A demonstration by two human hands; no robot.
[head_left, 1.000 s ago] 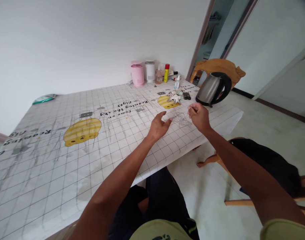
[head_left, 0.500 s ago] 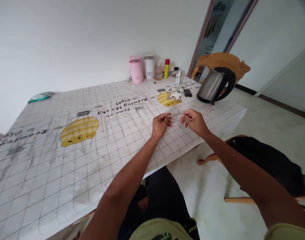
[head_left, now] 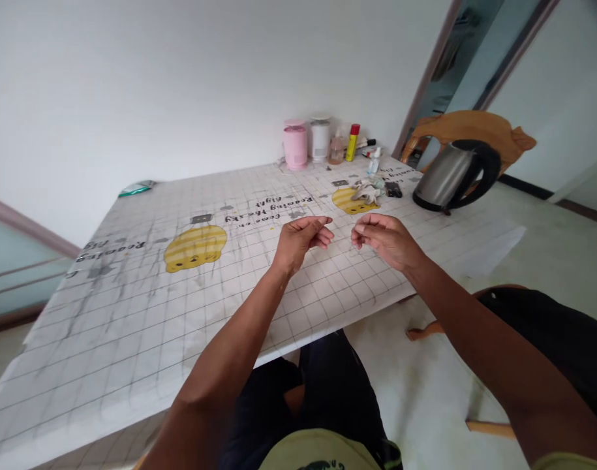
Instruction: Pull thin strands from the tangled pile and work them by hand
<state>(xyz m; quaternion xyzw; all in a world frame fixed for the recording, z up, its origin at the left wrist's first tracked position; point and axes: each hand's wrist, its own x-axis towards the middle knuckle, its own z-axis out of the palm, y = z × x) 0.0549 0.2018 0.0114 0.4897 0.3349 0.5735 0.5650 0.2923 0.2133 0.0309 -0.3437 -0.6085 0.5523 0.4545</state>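
Note:
My left hand [head_left: 301,241] is over the table with its thumb and index finger pinched together and its other fingers curled loosely. What is in that pinch, if anything, is too small to make out. A short gap to the right, my right hand [head_left: 381,238] also pinches thumb against fingers. A very fine, pale, thread-like strand [head_left: 363,253] loops faintly below its fingertips. Both hands hover above the white checked tablecloth [head_left: 259,294]. Beyond them lie crumpled whitish gloves [head_left: 369,191] and a small black item [head_left: 393,189].
A steel kettle [head_left: 445,175] stands at the table's right end, before a wooden chair [head_left: 474,124]. Along the wall are a pink canister [head_left: 295,147], a white canister [head_left: 320,139], bottles and a yellow spray can [head_left: 352,143]. A green-edged packet [head_left: 136,188] lies far left.
The view has swung left, so the table's things sit further right. My hands have drawn apart a little, the left one moving leftward. Both keep their pinch.

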